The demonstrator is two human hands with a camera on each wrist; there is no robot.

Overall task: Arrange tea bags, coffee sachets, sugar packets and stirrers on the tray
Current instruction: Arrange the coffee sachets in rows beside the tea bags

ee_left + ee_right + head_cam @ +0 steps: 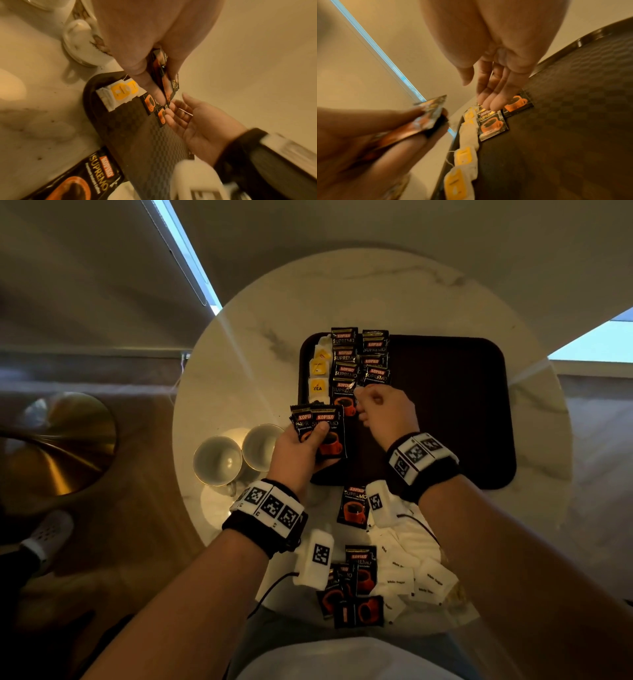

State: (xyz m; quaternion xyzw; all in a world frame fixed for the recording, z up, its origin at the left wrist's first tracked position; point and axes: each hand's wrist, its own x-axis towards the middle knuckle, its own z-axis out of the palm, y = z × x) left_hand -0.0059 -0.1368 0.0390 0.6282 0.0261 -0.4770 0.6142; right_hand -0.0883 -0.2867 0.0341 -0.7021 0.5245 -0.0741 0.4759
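A dark tray lies on a round marble table. Yellow-tagged tea bags run in a column along the tray's left edge. Beside them, black coffee sachets overlap in two columns. My left hand grips a small stack of coffee sachets over the tray's near-left corner. My right hand reaches over the tray. In the right wrist view its fingers are straight and press on the nearest sachets of the columns. I see no stirrers.
Two white cups stand left of the tray. Loose coffee sachets and white sugar packets lie on the table's near edge under my wrists. A gold round object sits off the table to the left. The tray's right half is bare.
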